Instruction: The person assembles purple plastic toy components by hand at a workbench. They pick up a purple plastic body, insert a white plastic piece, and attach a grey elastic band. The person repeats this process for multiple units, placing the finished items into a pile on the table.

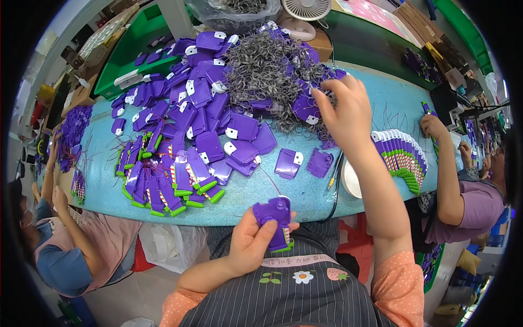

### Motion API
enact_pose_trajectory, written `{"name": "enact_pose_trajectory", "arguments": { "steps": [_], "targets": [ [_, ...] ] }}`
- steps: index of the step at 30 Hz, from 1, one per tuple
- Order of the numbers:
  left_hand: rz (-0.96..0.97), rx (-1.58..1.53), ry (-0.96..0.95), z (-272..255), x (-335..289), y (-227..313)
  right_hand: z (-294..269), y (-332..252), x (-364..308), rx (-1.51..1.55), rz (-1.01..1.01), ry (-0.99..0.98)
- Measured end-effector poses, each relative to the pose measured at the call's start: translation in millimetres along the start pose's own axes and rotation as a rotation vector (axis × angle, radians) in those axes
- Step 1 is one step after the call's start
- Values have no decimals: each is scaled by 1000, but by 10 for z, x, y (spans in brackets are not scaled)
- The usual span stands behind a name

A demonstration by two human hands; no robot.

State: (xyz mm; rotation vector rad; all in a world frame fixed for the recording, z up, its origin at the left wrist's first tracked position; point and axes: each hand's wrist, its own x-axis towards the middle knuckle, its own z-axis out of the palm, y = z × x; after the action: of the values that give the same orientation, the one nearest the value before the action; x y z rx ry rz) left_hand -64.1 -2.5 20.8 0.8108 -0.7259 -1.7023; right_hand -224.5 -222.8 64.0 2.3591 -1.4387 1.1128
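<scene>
My left hand (252,240) is closed around a purple plastic shell (272,211), just past the table's near edge. Below the shell, in the same grip, shows a purple piece with a red-and-white striped strip and green end (284,240). A thin reddish wire rises from the shell toward the loose parts. My right hand (347,111) is lifted at the right side of a heap of grey coiled wires (264,71), its thumb and forefinger curved and apart. Beside that heap lie many purple shells with white tips (208,146). Two separate shells (287,163) rest nearer me.
Finished-looking purple-and-green pieces are fanned out at right (400,158); more lie bunched at left (163,180). A green bin (109,79), a plastic bag (234,16) and a small fan (306,8) stand behind. A cable (336,188) crosses the table edge. Other people work on both sides.
</scene>
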Motion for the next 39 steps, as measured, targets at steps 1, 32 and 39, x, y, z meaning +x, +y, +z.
{"name": "enact_pose_trajectory", "arguments": {
  "steps": [1, 32, 39],
  "targets": [
    [32, 12, -34, 18, -17, -34, 105, 70, 75, -47, -7, -60],
    [39, 7, 234, -255, 40, -177, -187, -128, -591, 214, -40, -169],
    [66, -17, 224, -300, 40, -177, -119, -354, -762, 199, 194, -428]
  ]
}}
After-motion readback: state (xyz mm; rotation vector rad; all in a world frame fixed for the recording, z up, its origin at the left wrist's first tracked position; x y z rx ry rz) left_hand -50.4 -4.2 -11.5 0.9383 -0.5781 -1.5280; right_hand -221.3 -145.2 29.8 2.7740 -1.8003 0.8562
